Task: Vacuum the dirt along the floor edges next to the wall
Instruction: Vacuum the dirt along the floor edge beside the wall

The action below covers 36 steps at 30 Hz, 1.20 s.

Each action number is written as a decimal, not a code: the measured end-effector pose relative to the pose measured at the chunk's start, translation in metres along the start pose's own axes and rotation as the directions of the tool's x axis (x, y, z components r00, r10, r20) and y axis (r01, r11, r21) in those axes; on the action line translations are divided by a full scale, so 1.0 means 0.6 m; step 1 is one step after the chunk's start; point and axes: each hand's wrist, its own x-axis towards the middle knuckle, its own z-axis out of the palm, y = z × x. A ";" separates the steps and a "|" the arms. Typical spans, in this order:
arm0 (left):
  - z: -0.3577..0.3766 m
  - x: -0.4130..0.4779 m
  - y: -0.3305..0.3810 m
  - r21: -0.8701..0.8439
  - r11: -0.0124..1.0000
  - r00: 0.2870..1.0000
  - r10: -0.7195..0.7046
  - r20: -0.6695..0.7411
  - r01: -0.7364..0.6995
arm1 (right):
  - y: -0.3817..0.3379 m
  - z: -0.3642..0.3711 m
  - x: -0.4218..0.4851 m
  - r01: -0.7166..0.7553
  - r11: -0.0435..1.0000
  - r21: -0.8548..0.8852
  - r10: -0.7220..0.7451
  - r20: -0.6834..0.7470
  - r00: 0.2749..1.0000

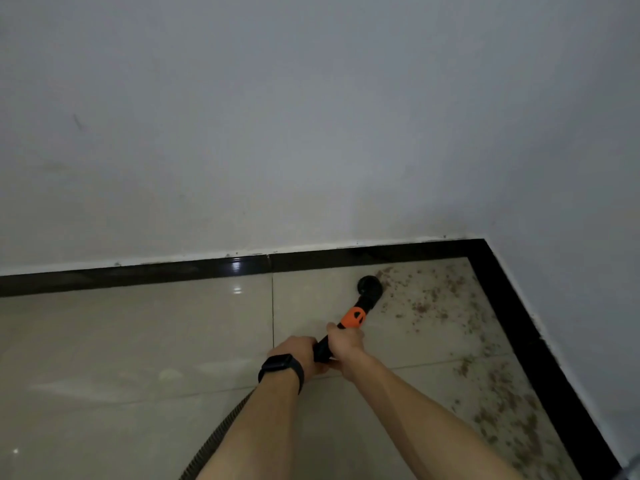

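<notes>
One wand [352, 317] gripped by left hand [294, 351], right hand [346, 342], nozzle [370, 287] apparently clear of baseboard [138, 280]

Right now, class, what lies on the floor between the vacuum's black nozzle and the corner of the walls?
Scattered brown dirt covers the tiles between the nozzle and the corner, as the head view shows.

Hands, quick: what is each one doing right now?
Left hand: closed, gripping the vacuum wand.
Right hand: closed, gripping the same vacuum wand, further forward.
</notes>
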 end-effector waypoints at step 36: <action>-0.076 0.019 -0.046 0.515 0.850 0.972 -0.017 0.234 -0.109 | 0.022 -0.060 -0.010 -0.161 0.930 0.330 0.108 0.174 0.979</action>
